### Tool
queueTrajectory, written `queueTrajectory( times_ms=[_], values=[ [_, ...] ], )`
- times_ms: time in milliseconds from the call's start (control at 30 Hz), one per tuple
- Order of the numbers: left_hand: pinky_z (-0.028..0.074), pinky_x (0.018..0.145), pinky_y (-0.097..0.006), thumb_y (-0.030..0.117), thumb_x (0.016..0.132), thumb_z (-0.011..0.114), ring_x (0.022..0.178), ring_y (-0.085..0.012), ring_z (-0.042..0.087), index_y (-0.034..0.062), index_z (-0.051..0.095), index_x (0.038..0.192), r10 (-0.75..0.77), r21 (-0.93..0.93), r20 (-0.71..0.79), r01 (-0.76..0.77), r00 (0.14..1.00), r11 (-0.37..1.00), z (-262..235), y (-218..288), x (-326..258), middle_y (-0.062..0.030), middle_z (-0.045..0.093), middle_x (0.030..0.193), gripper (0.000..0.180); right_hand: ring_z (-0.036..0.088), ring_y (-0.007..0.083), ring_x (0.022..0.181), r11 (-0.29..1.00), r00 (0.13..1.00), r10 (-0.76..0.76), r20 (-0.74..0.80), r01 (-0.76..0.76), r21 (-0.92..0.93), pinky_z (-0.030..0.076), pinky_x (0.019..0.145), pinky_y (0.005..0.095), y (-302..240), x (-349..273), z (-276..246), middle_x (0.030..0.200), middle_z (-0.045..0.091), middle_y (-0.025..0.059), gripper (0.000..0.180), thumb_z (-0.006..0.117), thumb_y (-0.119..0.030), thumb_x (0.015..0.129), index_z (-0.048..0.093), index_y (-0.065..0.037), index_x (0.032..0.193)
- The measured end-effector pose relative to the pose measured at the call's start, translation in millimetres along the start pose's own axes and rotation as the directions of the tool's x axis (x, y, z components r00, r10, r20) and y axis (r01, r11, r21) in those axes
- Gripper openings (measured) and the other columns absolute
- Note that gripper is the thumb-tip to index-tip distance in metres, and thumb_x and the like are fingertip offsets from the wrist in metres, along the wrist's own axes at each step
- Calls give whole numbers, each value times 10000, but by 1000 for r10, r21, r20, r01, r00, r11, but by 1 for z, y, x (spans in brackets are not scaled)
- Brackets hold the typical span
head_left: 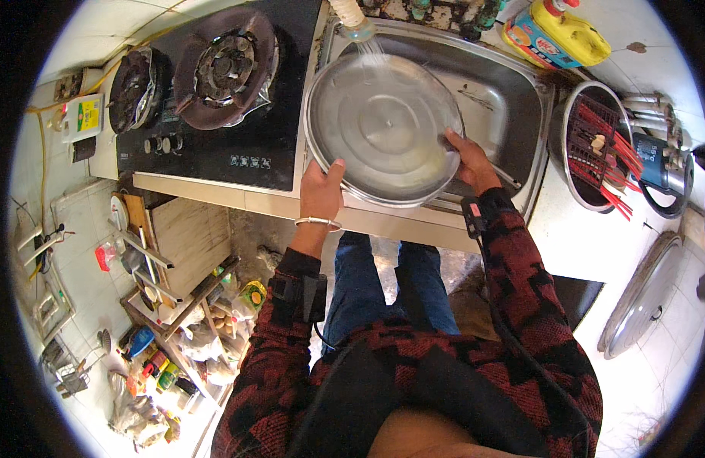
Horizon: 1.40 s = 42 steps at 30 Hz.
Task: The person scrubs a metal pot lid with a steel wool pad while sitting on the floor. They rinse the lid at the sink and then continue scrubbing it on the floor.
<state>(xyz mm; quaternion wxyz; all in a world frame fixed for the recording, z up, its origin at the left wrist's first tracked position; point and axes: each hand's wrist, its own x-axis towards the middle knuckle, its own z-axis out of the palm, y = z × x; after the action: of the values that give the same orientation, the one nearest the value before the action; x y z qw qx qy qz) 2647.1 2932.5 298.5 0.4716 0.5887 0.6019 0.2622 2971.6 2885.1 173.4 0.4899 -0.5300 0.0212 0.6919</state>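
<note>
A large round metal lid, its concentric rings and small centre dot facing up, is held over the near left part of the sink. My left hand grips its lower left rim, thumb on top. On the right rim my right hand is closed, its thumb on the upper face and its other fingers mostly hidden beneath. Water runs from the tap hose onto the lid's far edge, and its surface looks wet. The lid covers much of the sink's left side.
A black gas stove with two burners adjoins the sink on the left. To the right stand a metal bowl with a basket and red chopsticks, and a kettle. A yellow jug stands behind. Another lid leans at the lower right.
</note>
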Motion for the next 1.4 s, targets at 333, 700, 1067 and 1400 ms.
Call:
queueTrajectory(
  times_ms=[333, 700, 1067, 1400],
  values=[
    [524, 629, -381, 290, 967, 572, 831, -246, 667, 12, 584, 1252, -378, 70, -97, 385, 921, 920, 55, -20, 115, -135, 715, 970, 398, 429, 342, 1354, 891, 992, -128, 14, 109, 440, 370, 1095, 586, 6, -46, 16, 1474, 452, 144, 513, 616, -247, 985, 438, -56, 1427],
    [477, 916, -522, 476, 1050, 275, 1140, -470, 586, 1, 594, 1274, -294, 353, 338, 169, 894, 920, 241, -120, 117, -336, 617, 1168, 615, 588, 157, 993, 801, 748, -565, -348, 397, -448, 462, 894, 302, -14, -162, 64, 1127, 673, 62, 268, 612, -131, 990, 641, -20, 1232],
    [544, 889, -490, 439, 906, 712, 1087, -282, 627, 63, 536, 1309, -369, -748, 430, 554, 824, 365, 31, 33, 81, -120, 636, 1208, 578, 559, 273, 1225, -542, 343, -648, 680, 419, -728, 388, 1097, 518, -20, -162, 77, 1254, 643, 44, 523, 710, -44, 784, 672, -245, 1265],
    [546, 734, -314, 173, 953, 679, 822, -158, 625, 65, 619, 1094, -322, -666, 504, 598, 801, 446, 24, -28, 95, -17, 645, 926, 188, 289, 361, 1464, 711, 827, -542, -149, 357, -606, 248, 1193, 502, 6, -106, -9, 1566, 311, 214, 779, 634, -156, 906, 234, -139, 1574]
  ],
)
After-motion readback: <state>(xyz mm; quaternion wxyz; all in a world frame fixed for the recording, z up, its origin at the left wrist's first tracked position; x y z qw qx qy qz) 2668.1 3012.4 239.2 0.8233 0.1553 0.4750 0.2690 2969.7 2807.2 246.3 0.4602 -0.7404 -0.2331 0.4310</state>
